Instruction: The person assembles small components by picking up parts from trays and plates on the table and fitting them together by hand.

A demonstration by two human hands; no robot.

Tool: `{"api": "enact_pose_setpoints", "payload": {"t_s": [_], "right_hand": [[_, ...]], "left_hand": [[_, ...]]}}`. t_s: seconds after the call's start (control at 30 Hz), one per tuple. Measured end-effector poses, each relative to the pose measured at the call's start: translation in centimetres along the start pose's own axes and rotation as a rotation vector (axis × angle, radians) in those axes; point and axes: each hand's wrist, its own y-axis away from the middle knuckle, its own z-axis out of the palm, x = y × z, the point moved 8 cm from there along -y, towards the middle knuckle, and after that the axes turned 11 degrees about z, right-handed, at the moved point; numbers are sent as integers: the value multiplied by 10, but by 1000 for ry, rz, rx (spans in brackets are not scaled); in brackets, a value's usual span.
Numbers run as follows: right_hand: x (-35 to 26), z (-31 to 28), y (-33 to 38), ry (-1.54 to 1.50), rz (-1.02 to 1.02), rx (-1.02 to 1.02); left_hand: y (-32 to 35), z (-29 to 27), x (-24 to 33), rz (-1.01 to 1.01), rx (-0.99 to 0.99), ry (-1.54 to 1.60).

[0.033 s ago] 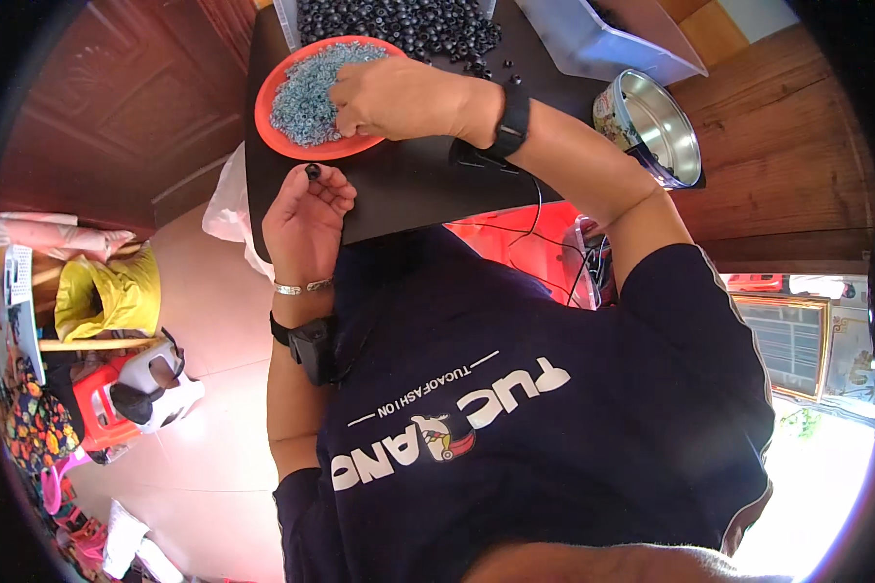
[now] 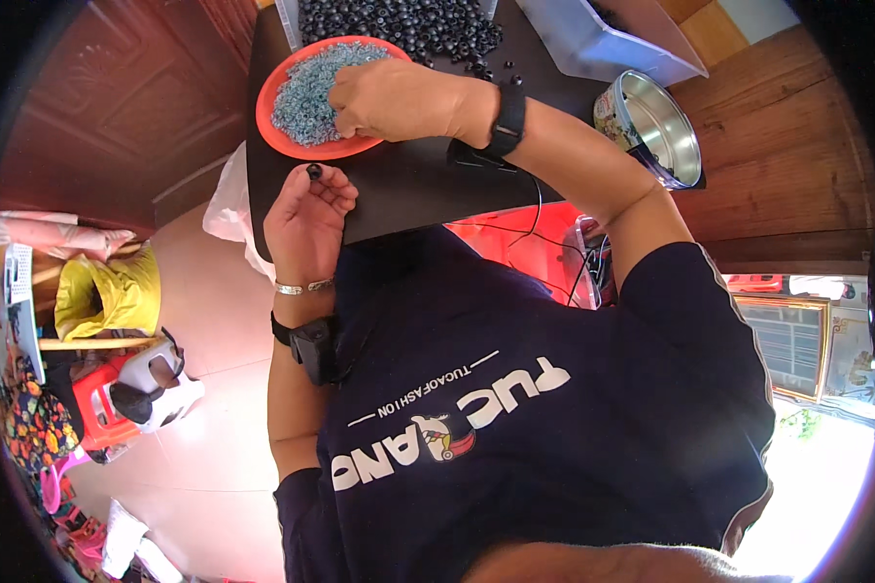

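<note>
My left hand (image 2: 308, 219) is palm up at the table's near left edge, thumb and fingers closed on a small black round piece (image 2: 314, 172) with a hole in it. Just beyond it sits an orange-red plate (image 2: 263, 109) with a raised rim, heaped with tiny clear bluish pieces (image 2: 306, 89). Over the plate's right side reaches my right hand (image 2: 389, 99). Its fingertips point down into the heap, drawn together, and whatever they pinch is hidden.
Many black round pieces (image 2: 399, 27) lie heaped at the far edge, a few loose on the dark table (image 2: 408, 189). A translucent bin (image 2: 593, 39) stands far right, with an open metal tin (image 2: 685, 136) nearer. Below the table are a red container (image 2: 501, 238) and thin black cables.
</note>
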Motion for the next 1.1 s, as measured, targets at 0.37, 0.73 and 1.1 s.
{"api": "enact_pose_setpoints", "payload": {"t_s": [0.37,0.73,1.1], "right_hand": [[-19,8,-14,216,-162,12],[51,-6,6,-1141,456,16],[24,-25,44,-1519,446,8]], "left_hand": [[2,3,2,26,4,0],[-1,16,-2,-97,-27,-68],[-11,68,-15,-122,-128,-76]]}}
